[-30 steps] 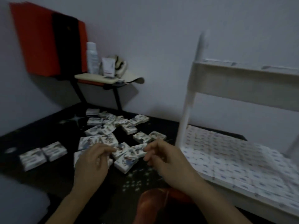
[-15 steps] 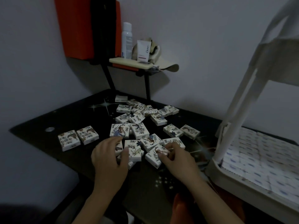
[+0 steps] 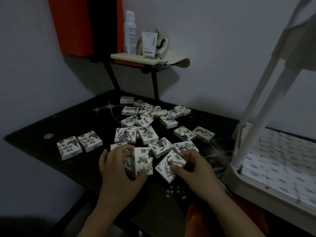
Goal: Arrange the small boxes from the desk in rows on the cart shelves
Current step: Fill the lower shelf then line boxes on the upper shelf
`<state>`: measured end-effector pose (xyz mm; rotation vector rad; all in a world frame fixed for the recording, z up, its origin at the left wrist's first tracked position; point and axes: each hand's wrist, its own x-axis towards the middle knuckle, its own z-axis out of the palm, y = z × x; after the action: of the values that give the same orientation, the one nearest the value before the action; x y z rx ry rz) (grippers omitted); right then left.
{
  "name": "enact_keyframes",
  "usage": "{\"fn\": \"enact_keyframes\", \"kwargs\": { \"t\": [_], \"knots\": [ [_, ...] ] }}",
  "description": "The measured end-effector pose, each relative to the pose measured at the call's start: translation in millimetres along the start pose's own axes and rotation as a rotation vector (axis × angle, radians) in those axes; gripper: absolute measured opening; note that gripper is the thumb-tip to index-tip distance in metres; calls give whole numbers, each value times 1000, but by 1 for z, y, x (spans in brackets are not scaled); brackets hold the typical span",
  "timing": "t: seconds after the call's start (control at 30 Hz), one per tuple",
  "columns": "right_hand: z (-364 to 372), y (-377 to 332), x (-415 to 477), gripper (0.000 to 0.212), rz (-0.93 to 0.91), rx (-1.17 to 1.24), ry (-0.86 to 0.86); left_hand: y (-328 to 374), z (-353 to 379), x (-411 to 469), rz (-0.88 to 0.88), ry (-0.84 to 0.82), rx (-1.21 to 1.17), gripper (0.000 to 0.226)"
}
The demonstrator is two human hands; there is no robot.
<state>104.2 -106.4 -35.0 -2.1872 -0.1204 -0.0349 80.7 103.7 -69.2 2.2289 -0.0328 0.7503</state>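
Several small white boxes with ink drawings [image 3: 148, 127] lie scattered over the black desk [image 3: 42, 156]. My left hand [image 3: 118, 170] grips one box [image 3: 142, 161] and holds it tilted up on edge. Just to the right, my right hand [image 3: 193, 168] pinches another box [image 3: 168, 165], lifted at an angle. Two more boxes [image 3: 79, 144] sit side by side at the desk's left. The white cart [image 3: 266, 190] stands at the right; its lower shelf is covered with rows of boxes.
A small raised stand [image 3: 135, 59] at the desk's back carries a spray can [image 3: 130, 33], a tube [image 3: 149, 43] and a cap. A red and black panel [image 3: 85, 26] hangs on the wall. The cart's white posts [image 3: 266, 100] rise beside the desk's right edge.
The view swung left from the cart toward the desk. Both hands came down onto the pile, and each one took hold of a box and tipped it up.
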Motion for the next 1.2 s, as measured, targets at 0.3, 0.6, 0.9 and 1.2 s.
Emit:
{"fn": "enact_keyframes", "kwargs": {
  "t": [0.3, 0.6, 0.9, 1.2],
  "knots": [
    [0, 0, 2, 25, -25, 105, 42, 8, -9, 3, -81, -27, -301, 46],
    [-27, -13, -13, 40, -18, 250, -69, 33, -12, 1, -146, -117, -410, 34],
    [-128, -57, -69, 32, -216, 134, 240, 125, -8, 24, 60, -206, -590, 40],
    [-242, -121, -141, 16, -524, -64, 651, 268, -25, 56, 458, -195, -782, 42]
  ]
}}
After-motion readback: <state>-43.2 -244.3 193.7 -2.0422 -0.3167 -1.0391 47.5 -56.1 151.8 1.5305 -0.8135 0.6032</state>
